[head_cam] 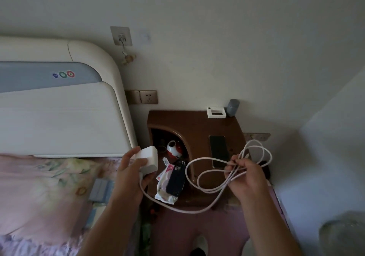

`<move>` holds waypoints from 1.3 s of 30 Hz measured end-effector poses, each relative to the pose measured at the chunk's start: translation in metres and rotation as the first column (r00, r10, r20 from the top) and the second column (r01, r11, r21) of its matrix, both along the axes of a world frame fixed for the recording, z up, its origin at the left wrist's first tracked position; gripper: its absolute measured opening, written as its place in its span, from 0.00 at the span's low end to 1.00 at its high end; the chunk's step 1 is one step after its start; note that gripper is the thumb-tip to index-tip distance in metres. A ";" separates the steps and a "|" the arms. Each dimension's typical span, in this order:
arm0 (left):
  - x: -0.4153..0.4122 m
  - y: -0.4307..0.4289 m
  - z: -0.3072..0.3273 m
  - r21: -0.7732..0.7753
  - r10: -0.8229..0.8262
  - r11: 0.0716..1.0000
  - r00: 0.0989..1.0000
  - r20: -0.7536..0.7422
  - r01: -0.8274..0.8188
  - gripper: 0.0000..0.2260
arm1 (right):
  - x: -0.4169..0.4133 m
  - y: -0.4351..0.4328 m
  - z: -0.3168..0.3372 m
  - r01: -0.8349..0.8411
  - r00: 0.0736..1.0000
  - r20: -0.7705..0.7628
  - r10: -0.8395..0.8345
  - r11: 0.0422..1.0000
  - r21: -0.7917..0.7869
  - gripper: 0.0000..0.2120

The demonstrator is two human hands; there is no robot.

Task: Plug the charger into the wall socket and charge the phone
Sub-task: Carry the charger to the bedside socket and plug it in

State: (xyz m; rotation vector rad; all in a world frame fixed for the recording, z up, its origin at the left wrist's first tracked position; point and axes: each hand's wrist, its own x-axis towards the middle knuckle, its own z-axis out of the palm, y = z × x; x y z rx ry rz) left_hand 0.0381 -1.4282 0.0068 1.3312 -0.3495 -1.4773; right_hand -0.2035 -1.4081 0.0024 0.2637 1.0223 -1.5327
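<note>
Because the wall socket [148,96] sits just above the nightstand [197,125], we clasp the charger [148,160] in our left hand [131,173], our right hand [242,173] bunching the cable [199,191] clear of the phone [219,151] lying flat there.

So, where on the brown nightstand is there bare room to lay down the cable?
The nightstand top is bare between its back-left corner, the white box and the phone. The lower open shelf is crowded: red-white ball, dark phone case, packet.
</note>
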 end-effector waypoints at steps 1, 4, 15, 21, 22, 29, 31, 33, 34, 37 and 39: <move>-0.003 -0.006 0.000 0.001 0.015 1.000 1.000 0.006 -0.015 0.16 | -0.003 -0.010 0.000 -0.014 1.000 -0.002 0.014 1.000 0.008 0.08; -0.012 -0.026 0.001 0.013 0.051 0.999 0.998 0.025 -0.051 0.17 | -0.013 -0.039 0.000 -0.046 0.999 -0.001 0.046 0.999 0.025 0.08; -0.056 -0.076 -0.002 0.052 0.109 0.992 0.991 0.078 -0.113 0.17 | -0.053 -0.106 -0.010 -0.128 0.992 0.020 0.127 0.988 0.088 0.08; -0.071 -0.088 -0.005 0.061 0.132 0.989 0.988 0.084 -0.138 0.19 | -0.063 -0.124 -0.019 -0.146 0.989 0.027 0.144 0.982 0.124 0.10; -0.072 -0.090 -0.005 0.062 0.132 0.989 0.987 0.090 -0.138 0.19 | -0.064 -0.126 -0.020 -0.149 0.989 0.029 0.146 0.980 0.129 0.10; -0.074 -0.108 -0.008 0.055 0.110 0.992 0.990 0.087 -0.115 0.18 | -0.064 -0.141 -0.025 -0.131 0.991 0.043 0.127 0.983 0.125 0.10; -0.073 -0.116 -0.010 0.053 0.095 0.994 0.992 0.078 -0.099 0.18 | -0.062 -0.144 -0.026 -0.127 0.992 0.035 0.124 0.983 0.129 0.11; -0.071 -0.126 -0.012 0.055 0.078 0.995 0.995 0.057 -0.081 0.18 | -0.060 -0.148 -0.025 -0.115 0.993 0.025 0.113 0.984 0.135 0.10; -0.069 -0.131 -0.013 0.057 0.069 0.996 0.996 0.051 -0.072 0.18 | -0.058 -0.151 -0.024 -0.107 0.994 0.022 0.105 0.985 0.137 0.10; -0.062 -0.148 -0.015 0.048 0.055 0.997 0.997 0.047 -0.057 0.20 | -0.052 -0.163 -0.022 -0.086 0.996 0.019 0.084 0.989 0.117 0.10; -0.055 -0.159 -0.017 0.036 0.047 0.998 0.997 0.054 -0.049 0.20 | -0.045 -0.173 -0.021 -0.080 0.997 0.006 0.080 0.990 0.113 0.10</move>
